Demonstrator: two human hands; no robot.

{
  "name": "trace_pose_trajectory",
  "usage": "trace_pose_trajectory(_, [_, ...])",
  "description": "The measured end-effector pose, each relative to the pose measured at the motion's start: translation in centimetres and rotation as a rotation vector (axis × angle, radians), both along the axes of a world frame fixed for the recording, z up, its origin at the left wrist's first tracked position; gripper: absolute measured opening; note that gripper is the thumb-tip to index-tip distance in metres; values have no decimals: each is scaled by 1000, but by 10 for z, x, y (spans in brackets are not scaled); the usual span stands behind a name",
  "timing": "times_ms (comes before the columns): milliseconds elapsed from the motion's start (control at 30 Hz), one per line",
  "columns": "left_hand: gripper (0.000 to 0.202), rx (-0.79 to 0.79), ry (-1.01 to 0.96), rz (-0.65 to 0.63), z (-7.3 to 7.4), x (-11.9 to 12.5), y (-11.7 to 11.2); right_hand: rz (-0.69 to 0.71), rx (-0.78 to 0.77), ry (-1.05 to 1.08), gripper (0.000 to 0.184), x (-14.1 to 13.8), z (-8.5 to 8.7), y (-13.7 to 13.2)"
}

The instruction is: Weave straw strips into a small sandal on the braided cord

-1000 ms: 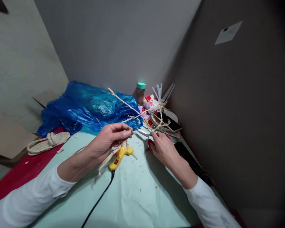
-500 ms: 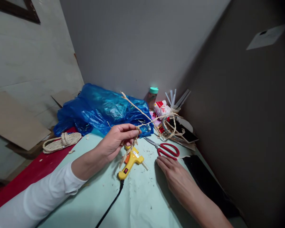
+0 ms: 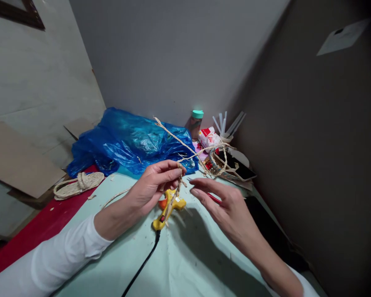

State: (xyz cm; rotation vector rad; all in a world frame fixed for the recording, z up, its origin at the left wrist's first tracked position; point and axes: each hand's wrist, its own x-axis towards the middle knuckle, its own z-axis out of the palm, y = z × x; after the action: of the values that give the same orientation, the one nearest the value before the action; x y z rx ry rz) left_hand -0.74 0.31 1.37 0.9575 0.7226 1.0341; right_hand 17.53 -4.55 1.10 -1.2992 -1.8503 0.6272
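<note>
My left hand point(image 3: 156, 181) pinches a twisted straw cord point(image 3: 190, 156) between thumb and fingertips. From the pinch, a short braided end hangs down over the yellow glue gun point(image 3: 170, 208). The rest loops out to the right and back, with its frayed tip in front of the blue bag. Close by on the right, my right hand point(image 3: 224, 202) is raised with thumb and forefinger apart and nothing visible in them. Its other fingers are partly hidden. Behind it lie the red-handled scissors point(image 3: 214, 199), mostly covered from view.
A blue plastic bag point(image 3: 136, 140) lies at the back. A woven straw slipper point(image 3: 80, 185) sits on red cloth at the left. Toward the back right are a jar with a green lid point(image 3: 197, 115), white glue sticks point(image 3: 223, 123) and a phone point(image 3: 243, 167). The gun's black cable point(image 3: 142, 264) runs frontward.
My right hand has lifted off the table beside the scissors and moved toward the cord. The left hand keeps its pinch, and the hanging braided end has swung slightly right.
</note>
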Motion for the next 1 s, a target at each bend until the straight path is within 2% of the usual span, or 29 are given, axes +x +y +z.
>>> trace_pose_trajectory(100, [12,-4,-19,27,-3,5,-4,18,15,95,20,-20,0,9])
trace_pose_trajectory(233, [12,-30,-34,78,-8,10,-4,-27,18,145,13,-31,-12,18])
trace_pose_trajectory(333, [15,-44,-69,86,-12,9,-1,-31,-6,198,11,-30,-19,22])
trace_pose_trajectory(467, [17,-37,-94,65,-13,4,6,-85,-10,155,16,-21,-23,26])
trace_pose_trajectory(600, [16,-33,-128,86,-10,0,12,-129,76,130,19,-10,-25,30])
trace_pose_trajectory(767, [15,-88,-173,74,-7,2,10,-82,165,123,15,-10,-30,32])
trace_pose_trajectory(900, [16,-79,-109,111,-8,5,5,-36,67,171,16,-18,-30,27])
trace_pose_trajectory(1000, [18,-51,-26,151,-10,7,2,21,-37,292,17,-21,-27,21])
